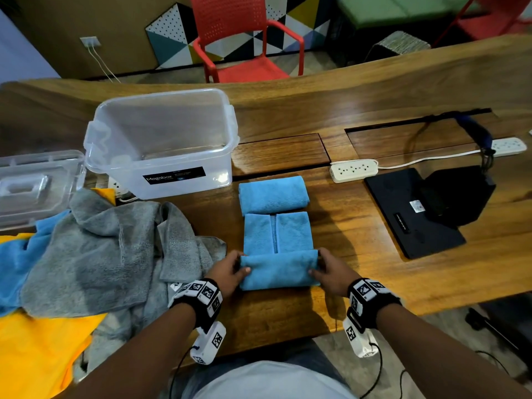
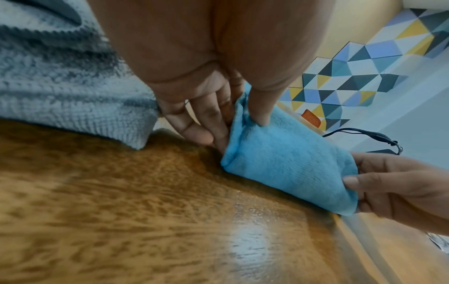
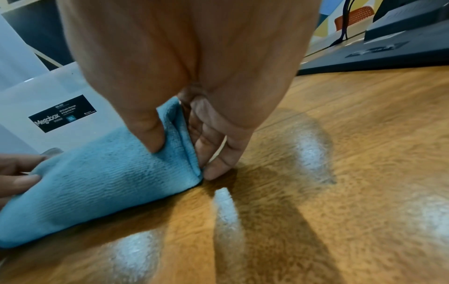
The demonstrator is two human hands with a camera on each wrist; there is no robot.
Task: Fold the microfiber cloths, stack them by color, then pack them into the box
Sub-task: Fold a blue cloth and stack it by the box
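Observation:
A blue microfiber cloth [image 1: 278, 245] lies lengthwise on the wooden table, its near end folded over into a flap [image 1: 278, 272]. My left hand [image 1: 230, 270] pinches the flap's left edge, thumb on top [image 2: 260, 113]. My right hand [image 1: 326, 270] pinches its right edge the same way [image 3: 150, 138]. A folded blue cloth [image 1: 273, 194] lies just beyond. The clear plastic box [image 1: 164, 145] stands open at the back left, with nothing inside.
A heap of grey [image 1: 95, 254], blue [image 1: 14, 254] and yellow cloths [image 1: 34, 352] covers the table's left side. The box lid [image 1: 34, 185] lies at far left. Power strips [image 1: 353, 169] and a black laptop [image 1: 414, 214] sit to the right. A red chair [image 1: 244, 38] stands behind.

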